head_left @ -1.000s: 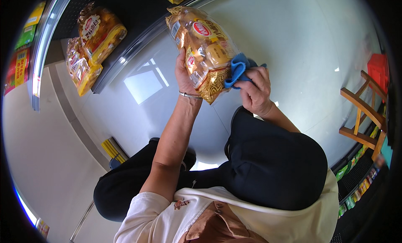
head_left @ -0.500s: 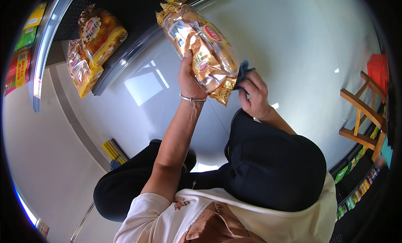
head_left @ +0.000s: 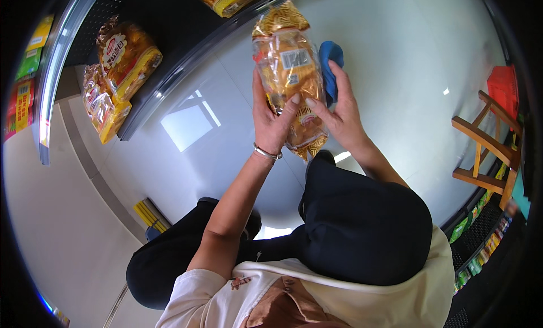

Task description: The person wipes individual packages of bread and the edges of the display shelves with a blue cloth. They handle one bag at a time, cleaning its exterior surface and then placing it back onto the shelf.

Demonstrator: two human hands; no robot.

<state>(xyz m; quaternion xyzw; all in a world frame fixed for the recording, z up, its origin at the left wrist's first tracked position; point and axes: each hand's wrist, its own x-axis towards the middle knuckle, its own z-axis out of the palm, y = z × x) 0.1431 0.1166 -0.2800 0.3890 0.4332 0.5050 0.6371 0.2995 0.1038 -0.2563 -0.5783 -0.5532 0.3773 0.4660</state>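
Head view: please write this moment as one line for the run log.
left hand: holds bread bag; right hand: holds blue cloth, touches bread bag; nearby: other bread on black shelf, upper left

pale glossy flr (head_left: 407,102) w/ bright reflection (head_left: 185,127), dk shelving (head_left: 175,31) upper l, wooden furniture (head_left: 483,140) far r

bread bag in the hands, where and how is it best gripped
Probably lightly around the plump middle of the bread bag, from both long sides, where the left hand and right hand are: it is long and bulging, and its crinkled gold ends look too flimsy to carry it.
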